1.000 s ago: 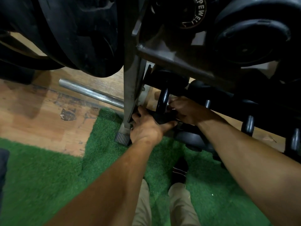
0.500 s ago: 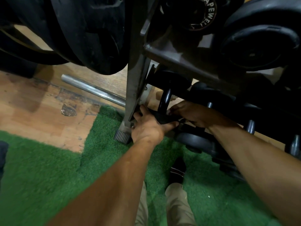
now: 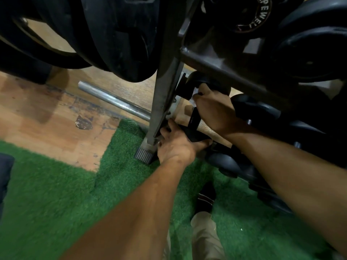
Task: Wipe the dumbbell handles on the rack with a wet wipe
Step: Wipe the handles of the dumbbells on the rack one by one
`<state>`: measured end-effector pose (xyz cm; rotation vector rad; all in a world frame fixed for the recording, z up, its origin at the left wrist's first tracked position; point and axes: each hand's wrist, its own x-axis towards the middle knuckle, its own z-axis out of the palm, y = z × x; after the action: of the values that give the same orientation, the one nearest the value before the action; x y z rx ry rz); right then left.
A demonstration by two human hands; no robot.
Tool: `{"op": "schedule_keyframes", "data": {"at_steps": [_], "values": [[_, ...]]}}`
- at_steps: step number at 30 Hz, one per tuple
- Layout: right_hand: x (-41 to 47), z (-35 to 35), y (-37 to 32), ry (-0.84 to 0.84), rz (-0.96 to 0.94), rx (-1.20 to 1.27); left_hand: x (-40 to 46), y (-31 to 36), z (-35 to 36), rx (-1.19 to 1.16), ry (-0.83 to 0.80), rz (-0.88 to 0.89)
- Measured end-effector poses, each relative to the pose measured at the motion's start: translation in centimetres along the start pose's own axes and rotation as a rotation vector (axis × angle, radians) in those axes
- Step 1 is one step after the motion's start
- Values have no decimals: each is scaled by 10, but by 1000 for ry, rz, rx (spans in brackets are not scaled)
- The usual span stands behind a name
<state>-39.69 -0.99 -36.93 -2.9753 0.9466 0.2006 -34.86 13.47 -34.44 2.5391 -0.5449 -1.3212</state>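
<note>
A black dumbbell handle is seen on the lowest tier of a grey metal rack, just right of the rack's upright post. The handle runs between a black round head above and a second black head below, at the edge of the green artificial turf.

The right hand is curled over the upper part of the handle, fingers wrapped round it. A small piece of white wet wipe is glimpsed under the fingertips, pressed against the handle; most of the wipe is hidden by the hand.

The left hand is closed round the lower end of the same handle, thumb to the right, knuckles close beside the rubber-capped foot of the rack post.

Further dumbbells are racked to the right, partly covered by the right forearm. Large black weight plates are hung at upper left. A bare steel bar is laid on the worn wooden floor behind the post. Beige trouser legs and a dark shoe are visible on the turf below.
</note>
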Motion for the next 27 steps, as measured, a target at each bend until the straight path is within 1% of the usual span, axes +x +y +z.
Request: {"op": "schedule_keyframes", "data": {"at_steps": [2, 3, 5, 8, 9, 11, 12, 15, 17, 20, 22, 24, 25, 27], "values": [[4, -2, -3, 36, -59, -106, 0, -1, 1, 2, -3, 3], [4, -5, -2, 28, -87, -174, 0, -1, 1, 1, -4, 4], [5, -7, 1, -50, -165, -226, 0, -1, 0, -7, -11, 9], [11, -19, -6, -316, -329, -137, -2, 0, -2, -14, -23, 13], [17, -22, -11, -415, -345, -117, -2, 0, -3, -16, -24, 11], [30, -24, -18, -580, -312, -98, -3, 0, -3, -25, -27, 7], [35, -22, -21, -607, -306, -108, -3, 1, -4, -23, -27, 6], [36, -20, -26, -603, -269, -131, -4, 1, -5, -20, -35, 10], [29, -18, -30, -633, -238, -87, -5, 2, -6, -23, -45, 8], [27, -17, -33, -735, -246, 59, -6, 2, -6, -17, -34, 10], [28, -20, -27, -757, -235, 189, -6, 2, -5, -17, -27, 11], [23, -20, -15, -742, -134, 488, -6, 2, -4, -14, -18, 1], [17, -19, -7, -714, -68, 666, -5, 2, -3, -11, -17, -2], [-3, -13, 7, -644, 83, 940, -4, 1, -2, -12, -23, 5]]}}
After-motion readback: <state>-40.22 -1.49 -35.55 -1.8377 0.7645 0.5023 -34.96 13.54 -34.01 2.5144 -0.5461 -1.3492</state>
